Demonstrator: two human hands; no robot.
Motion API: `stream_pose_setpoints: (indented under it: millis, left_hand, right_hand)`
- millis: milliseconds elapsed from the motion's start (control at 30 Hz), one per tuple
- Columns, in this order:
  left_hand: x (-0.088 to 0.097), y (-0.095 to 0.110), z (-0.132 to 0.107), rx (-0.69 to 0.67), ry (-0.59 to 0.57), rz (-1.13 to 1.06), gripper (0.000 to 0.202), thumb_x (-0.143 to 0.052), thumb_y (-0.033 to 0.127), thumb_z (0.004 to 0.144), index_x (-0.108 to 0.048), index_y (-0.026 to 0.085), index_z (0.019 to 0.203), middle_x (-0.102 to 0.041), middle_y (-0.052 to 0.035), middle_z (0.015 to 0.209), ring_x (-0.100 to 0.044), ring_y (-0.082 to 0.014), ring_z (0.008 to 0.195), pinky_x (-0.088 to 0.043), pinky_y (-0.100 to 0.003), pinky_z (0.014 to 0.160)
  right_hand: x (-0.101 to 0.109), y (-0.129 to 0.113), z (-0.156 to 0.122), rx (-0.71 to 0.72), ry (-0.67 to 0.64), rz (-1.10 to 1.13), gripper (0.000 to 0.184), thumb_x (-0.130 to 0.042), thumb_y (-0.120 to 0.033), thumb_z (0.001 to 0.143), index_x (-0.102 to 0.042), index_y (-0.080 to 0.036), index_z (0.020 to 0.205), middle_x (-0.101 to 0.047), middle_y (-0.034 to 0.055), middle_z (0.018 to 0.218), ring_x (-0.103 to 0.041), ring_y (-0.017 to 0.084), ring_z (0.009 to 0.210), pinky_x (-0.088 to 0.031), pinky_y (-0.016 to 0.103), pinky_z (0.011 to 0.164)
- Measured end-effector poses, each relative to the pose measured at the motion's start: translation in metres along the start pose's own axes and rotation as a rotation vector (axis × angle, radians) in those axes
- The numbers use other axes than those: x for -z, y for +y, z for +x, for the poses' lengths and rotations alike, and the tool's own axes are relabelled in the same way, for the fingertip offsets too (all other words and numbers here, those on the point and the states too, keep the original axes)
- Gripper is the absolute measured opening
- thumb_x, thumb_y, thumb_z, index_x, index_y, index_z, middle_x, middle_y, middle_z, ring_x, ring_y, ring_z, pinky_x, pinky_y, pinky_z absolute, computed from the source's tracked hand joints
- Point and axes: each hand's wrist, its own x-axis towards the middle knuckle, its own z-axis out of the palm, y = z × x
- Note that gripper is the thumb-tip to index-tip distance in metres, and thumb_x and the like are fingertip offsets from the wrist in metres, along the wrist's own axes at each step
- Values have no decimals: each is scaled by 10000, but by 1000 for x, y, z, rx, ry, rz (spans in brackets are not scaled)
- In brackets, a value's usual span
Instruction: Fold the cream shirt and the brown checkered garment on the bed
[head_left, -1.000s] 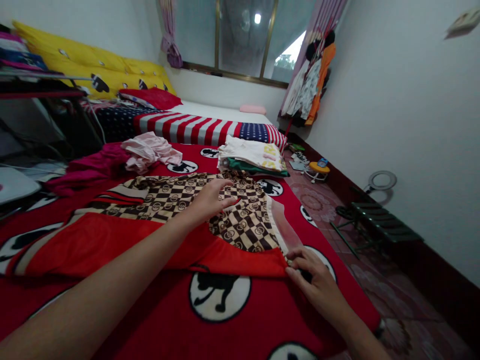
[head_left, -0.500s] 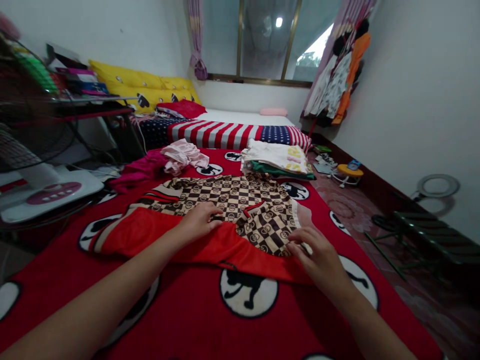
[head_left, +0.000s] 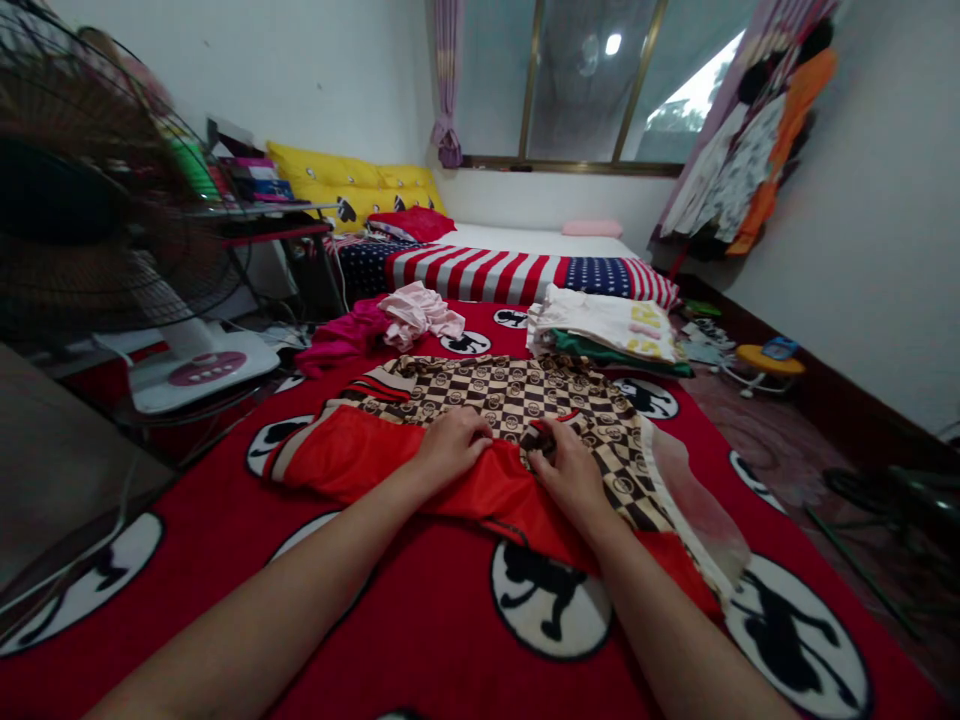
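Observation:
A brown-and-cream checkered garment (head_left: 517,385) with red panels, striped ribbed trim and a sheer pale hem lies spread on a red blanket (head_left: 420,640). My left hand (head_left: 456,442) rests on its middle, fingers curled and closed on the fabric where the red meets the checks. Close beside it on the right, my right hand (head_left: 570,472) has its thumb and fingers closed around a bunched bit near the red-striped edge. The fingertips of both hands are partly hidden by cloth and by the hands themselves.
Behind the garment lie a folded stack of clothes (head_left: 604,322) and crumpled pink clothes (head_left: 420,315). A standing fan (head_left: 202,365) is at the left. Farther back is a bed with a striped cover (head_left: 480,272). An orange-topped stool (head_left: 771,362) stands on the floor at right.
My right hand has moved left from the garment's right edge to the striped trim near my left hand. The view has turned left, showing more of the fan.

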Motion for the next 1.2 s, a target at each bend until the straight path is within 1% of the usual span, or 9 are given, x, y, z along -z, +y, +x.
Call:
stream_pose_setpoints:
  millis: [100, 167, 300, 400, 500, 600, 700, 1067, 1200]
  left_hand:
    - [12, -7, -7, -25, -12, 0, 144, -596, 160, 803, -720, 193, 870, -688, -51, 916, -611, -195, 923, -463, -299, 860]
    - [30, -19, -11, 1, 3, 21, 180, -576, 155, 809, -724, 195, 903, -702, -48, 934, -623, -193, 914, -472, -296, 847]
    - [72, -53, -22, 202, 99, 130, 212, -566, 176, 802, -738, 195, 925, -722, -60, 970, -644, -223, 918, -486, -316, 828]
    - [85, -70, -30, 309, 169, 126, 229, -555, 220, 820, -742, 186, 947, -730, -67, 966, -656, -227, 912, -493, -318, 842]
    - [69, -77, -37, 241, 125, 82, 326, -546, 315, 854, -699, 164, 1100, -684, -92, 1131, -629, -223, 1030, -471, -318, 932]
    - [42, -81, -41, 183, 24, 159, 470, -525, 411, 879, -585, 186, 1287, -501, -112, 1401, -480, -262, 1267, -369, -391, 1070]
    - [25, -86, -44, 215, -31, 253, 506, -461, 452, 914, -510, 221, 1361, -363, -109, 1506, -338, -289, 1376, -278, -458, 1124]
    - [23, -94, -47, 217, -70, 271, 523, -381, 477, 945, -440, 253, 1414, -276, -79, 1550, -251, -266, 1423, -225, -458, 1151]
    - [26, -103, -46, 199, -25, 197, 530, -405, 472, 931, -467, 227, 1398, -318, -89, 1532, -286, -275, 1408, -252, -460, 1143]
  right_hand:
    - [-7, 7, -5, 7, 53, -20, 407, -542, -230, 789, -557, -188, 1193, -605, 102, 1179, -597, 249, 1025, -470, 369, 832]
    - [-7, 8, -7, 16, 54, 6, 401, -537, -254, 794, -565, -185, 1188, -616, 89, 1152, -600, 244, 1005, -474, 367, 827]
    - [-6, 9, -7, 1, 64, 50, 392, -534, -268, 786, -584, -179, 1164, -632, 73, 1112, -609, 221, 915, -478, 347, 782]
    - [-6, 9, -6, -9, 57, 34, 405, -529, -265, 777, -585, -191, 1172, -632, 67, 1109, -603, 195, 812, -474, 335, 726]
    - [-6, 9, -6, -21, 47, 42, 415, -526, -275, 776, -581, -206, 1182, -633, 59, 1110, -584, 170, 725, -467, 328, 697]
    - [-5, 7, -6, -56, 36, 70, 439, -528, -282, 773, -562, -217, 1206, -647, 45, 1076, -568, 152, 661, -461, 323, 675]
    - [-4, 6, -6, -80, 34, 98, 458, -538, -286, 767, -548, -211, 1219, -657, 41, 1057, -566, 149, 652, -459, 321, 672]
    - [-6, 11, -5, -99, 36, 185, 487, -547, -283, 767, -515, -193, 1245, -663, 59, 1055, -537, 144, 604, -451, 317, 643]
    - [-6, 13, -5, -92, 44, 217, 483, -559, -277, 770, -512, -195, 1244, -662, 59, 1064, -533, 142, 600, -458, 315, 639]
